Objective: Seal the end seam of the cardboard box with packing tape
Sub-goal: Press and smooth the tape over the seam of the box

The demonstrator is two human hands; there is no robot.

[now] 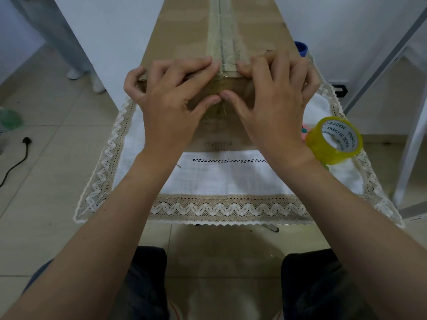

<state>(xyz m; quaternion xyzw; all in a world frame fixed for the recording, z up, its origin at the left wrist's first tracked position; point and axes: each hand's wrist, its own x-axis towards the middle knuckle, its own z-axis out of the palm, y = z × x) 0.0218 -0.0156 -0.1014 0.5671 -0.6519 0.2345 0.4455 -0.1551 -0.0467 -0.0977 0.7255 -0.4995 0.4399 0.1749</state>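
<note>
1. Tiled floor lies nearest, below a surface draped in a white lace-edged cloth.
2. At the right side of that cloth sits a roll of yellow packing tape, just beside the right wrist and held by neither hand.
3. The cardboard box rests on the surface with its end face toward the person and its long top running away.
4. The left hand lies over the near top edge, its fingers spread and pressed on the top panel and its thumb on the end face. It presses and grips nothing.
5. The right hand mirrors it, with its thumb touching the left thumb at the centre line.
6. Between the hands, a clear tape strip runs along the top seam and folds over the edge onto the end face.
7. The strip looks already laid and free of the roll, so the sealing seems nearly done. Smoothing it down appears to be what remains. The hands hide how far the tape reaches down the end face.
</note>
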